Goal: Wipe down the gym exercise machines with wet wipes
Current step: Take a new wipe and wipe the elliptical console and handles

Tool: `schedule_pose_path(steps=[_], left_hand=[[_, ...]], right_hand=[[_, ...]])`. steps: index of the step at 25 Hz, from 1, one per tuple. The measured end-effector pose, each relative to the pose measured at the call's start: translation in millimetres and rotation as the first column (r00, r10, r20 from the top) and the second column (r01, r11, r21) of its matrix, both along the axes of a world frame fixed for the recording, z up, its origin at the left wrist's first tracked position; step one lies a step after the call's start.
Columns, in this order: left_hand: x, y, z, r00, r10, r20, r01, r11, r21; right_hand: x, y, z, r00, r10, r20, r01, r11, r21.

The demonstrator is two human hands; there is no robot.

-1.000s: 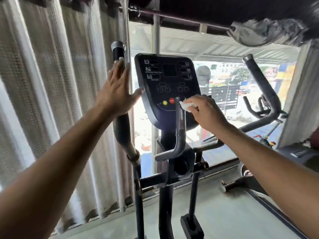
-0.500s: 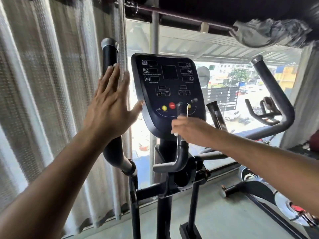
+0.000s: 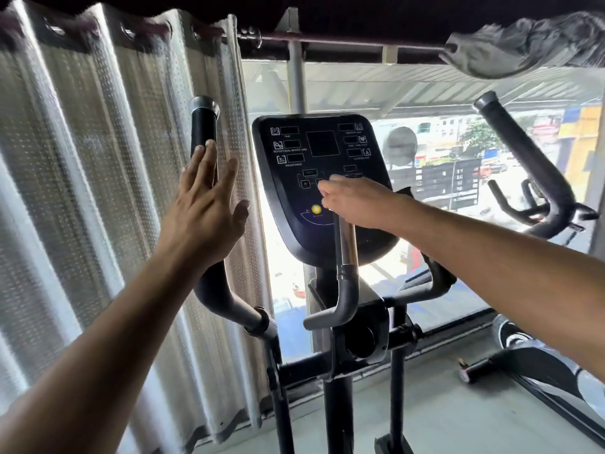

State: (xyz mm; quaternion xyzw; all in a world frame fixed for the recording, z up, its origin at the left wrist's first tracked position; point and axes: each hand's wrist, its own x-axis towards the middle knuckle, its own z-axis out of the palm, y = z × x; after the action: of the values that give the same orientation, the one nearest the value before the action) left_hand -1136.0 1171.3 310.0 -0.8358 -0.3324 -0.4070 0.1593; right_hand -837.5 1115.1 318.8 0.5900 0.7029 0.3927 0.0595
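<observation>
Change since earlier frame: right hand (image 3: pixel 357 203) has risen from the inner grip bar (image 3: pixel 346 244), which it clasped half a second ago, to the lower part of the console (image 3: pixel 322 185); left hand (image 3: pixel 204 208) stays flat on the left handle (image 3: pixel 204 126)
Left hand: at 9 o'clock of the console, fingers straight and spread, palm pressed against the upright black handle; fingertips reach up toward the silver cap at the handle's top
Right hand: in front of the console's button area, motion-blurred; fingers extend toward 9 o'clock over the buttons; whether they are relaxed or pinching something cannot be told
Wet wipe: not distinguishable; any wipe is hidden by the blurred right hand
Console: dark panel, centre of view, with blank display windows at 12 o'clock and a yellow button (image 3: pixel 316 209) at 6 o'clock, just beside the right hand
Inner grip bar: rises from the mast at 6 o'clock of the console; chrome section just beneath the right hand
Right handle (image 3: pixel 523 155): long black curved bar at 3 o'clock, well apart from both hands
Curtain (image 3: pixel 98 191): pale perforated fabric filling the 9 o'clock side, behind the left handle
Window (image 3: pixel 442 142): behind the machine, showing a bright street
Second machine (image 3: pixel 537 365): base at 4 o'clock on the floor
</observation>
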Motion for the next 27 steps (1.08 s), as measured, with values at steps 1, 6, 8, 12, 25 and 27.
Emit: schedule_pose_path(steps=[1,6,8,12,25,27], left_hand=[[-1.0,0.0,0.8,1.000,-0.003,-0.002,0.003,1.000,0.002],[0.6,1.0,-0.6,0.999,-0.027,0.034,0.028,0.999,-0.022],[1.4,-0.1,0.2,0.997,-0.059,0.041,0.060,0.998,-0.037],[-0.4,-2.0,0.6,0.996,-0.077,0.051,0.080,0.995,-0.063],[1.5,1.4,-5.8,0.984,-0.097,0.147,0.105,0.993,-0.049],[0.5,0.2,-5.8,0.983,-0.083,0.166,0.097,0.992,-0.077]], right_hand=[[-4.2,-2.6,-5.4,0.999,-0.010,-0.035,0.010,1.000,0.004],[-9.6,-34.7,-78.0,0.982,0.151,-0.115,-0.152,0.988,0.002],[-11.9,-52.0,-115.2,0.951,0.207,-0.230,-0.210,0.978,0.009],[-12.0,-58.5,-128.5,0.841,0.274,-0.466,-0.170,0.953,0.251],[-0.1,13.7,-136.8,-0.818,0.349,-0.458,0.174,0.908,0.381],[-10.1,-2.4,-166.1,-0.844,0.324,-0.427,0.144,0.904,0.403]])
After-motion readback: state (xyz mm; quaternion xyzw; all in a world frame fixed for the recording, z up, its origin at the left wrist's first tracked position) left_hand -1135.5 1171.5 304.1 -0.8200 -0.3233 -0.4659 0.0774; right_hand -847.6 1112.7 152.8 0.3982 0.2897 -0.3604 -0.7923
